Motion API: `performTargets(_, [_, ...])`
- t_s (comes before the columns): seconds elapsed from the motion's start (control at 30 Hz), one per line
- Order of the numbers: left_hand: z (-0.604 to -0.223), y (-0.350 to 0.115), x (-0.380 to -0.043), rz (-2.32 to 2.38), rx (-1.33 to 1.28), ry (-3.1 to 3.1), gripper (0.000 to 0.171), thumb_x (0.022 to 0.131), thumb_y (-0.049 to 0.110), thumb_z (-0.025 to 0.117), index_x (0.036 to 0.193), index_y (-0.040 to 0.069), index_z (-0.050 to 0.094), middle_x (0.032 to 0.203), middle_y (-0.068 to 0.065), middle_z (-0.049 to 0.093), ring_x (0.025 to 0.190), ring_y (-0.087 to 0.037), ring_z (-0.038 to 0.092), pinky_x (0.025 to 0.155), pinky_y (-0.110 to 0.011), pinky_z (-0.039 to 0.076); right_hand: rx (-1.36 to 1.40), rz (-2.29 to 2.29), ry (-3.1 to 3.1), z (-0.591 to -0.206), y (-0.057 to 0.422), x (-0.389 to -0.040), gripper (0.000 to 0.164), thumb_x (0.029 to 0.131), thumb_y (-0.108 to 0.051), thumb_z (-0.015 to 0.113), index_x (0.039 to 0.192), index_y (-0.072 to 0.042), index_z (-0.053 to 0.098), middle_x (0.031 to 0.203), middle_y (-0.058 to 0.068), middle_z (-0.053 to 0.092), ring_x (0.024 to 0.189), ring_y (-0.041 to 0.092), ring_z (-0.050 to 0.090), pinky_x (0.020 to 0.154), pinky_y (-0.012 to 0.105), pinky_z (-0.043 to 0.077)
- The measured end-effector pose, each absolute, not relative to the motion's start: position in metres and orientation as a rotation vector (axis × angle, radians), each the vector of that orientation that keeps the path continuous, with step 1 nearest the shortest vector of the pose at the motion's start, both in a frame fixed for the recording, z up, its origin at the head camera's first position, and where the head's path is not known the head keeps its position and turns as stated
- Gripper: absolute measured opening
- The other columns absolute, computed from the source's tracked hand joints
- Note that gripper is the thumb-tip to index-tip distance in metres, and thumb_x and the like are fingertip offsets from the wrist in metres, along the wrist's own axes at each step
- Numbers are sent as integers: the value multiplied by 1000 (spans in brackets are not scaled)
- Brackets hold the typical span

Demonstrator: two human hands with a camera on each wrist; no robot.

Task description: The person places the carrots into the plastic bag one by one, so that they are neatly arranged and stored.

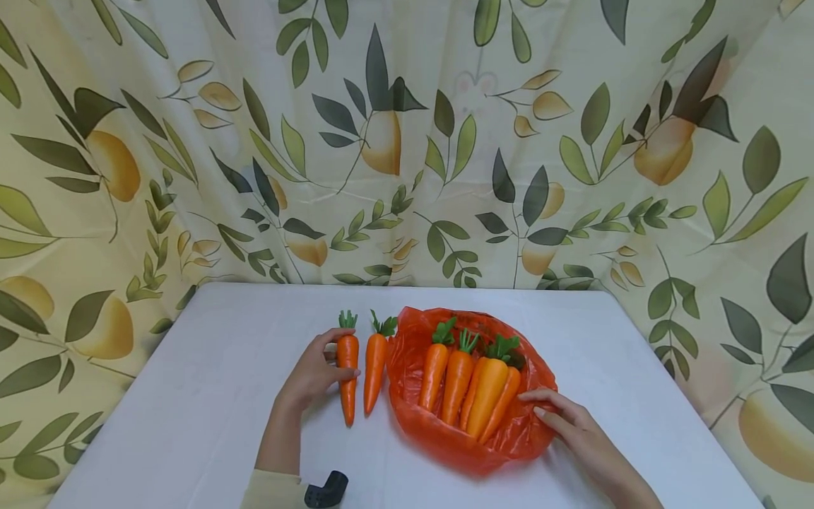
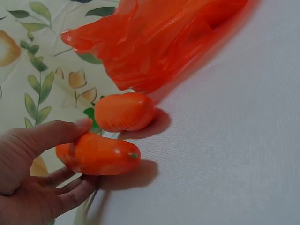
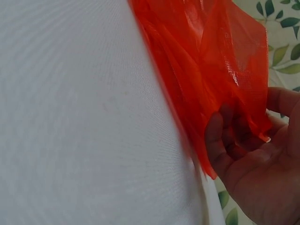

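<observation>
On the white table, my left hand (image 1: 311,371) grips an orange carrot (image 1: 347,351) with a green top, its thumb on one side and fingers on the other. A second carrot (image 1: 375,367) lies just right of it, separate from the hand. In the left wrist view, the held carrot (image 2: 110,157) points its tip at the camera. Several carrots (image 1: 486,392) sit side by side in an opened red plastic bag (image 1: 445,442). My right hand (image 1: 572,420) holds the bag's right rim; the right wrist view shows curled fingers partly behind the thin red plastic (image 3: 187,79).
The white table (image 1: 222,396) stretches out on both sides of the bag. A curtain (image 1: 407,233) with a leaf and fruit print hangs behind its far edge. Near the left sleeve, a small black device (image 1: 327,489) shows at the wrist.
</observation>
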State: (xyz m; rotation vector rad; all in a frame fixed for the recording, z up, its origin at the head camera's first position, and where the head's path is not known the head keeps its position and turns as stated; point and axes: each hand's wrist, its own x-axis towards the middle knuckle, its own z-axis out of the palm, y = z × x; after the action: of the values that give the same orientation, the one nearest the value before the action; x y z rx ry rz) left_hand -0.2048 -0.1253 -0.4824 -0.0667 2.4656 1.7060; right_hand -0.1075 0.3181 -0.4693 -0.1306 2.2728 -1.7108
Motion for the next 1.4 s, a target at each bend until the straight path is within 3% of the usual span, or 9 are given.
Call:
performTargets(0.33, [-476, -127, -203, 1730, -29, 2435, 54, 82, 7, 87, 132, 21, 70, 142, -13, 50, 117, -38, 57, 83, -45, 58, -144, -1730, 2252, -470, 318, -109, 36, 111, -17, 48, 141, -1, 57, 145, 23, 49, 114, 9, 59, 92, 27, 54])
performTargets(0.8, [-438, -128, -205, 1744, 65, 2455, 55, 84, 13, 86, 134, 27, 69, 141, -11, 49, 119, -37, 55, 84, -45, 57, -171, -1727, 2256, -467, 318, -108, 36, 111, -16, 48, 141, 0, 56, 145, 24, 49, 115, 6, 58, 94, 26, 52])
performTargets(1.4, [-413, -111, -208, 1789, 238, 2405, 56, 85, 2, 83, 133, 27, 68, 142, -10, 46, 120, -39, 54, 84, -44, 58, -145, -1737, 2245, -468, 318, -107, 36, 111, -16, 49, 142, 0, 56, 146, 24, 48, 116, 7, 58, 94, 26, 52])
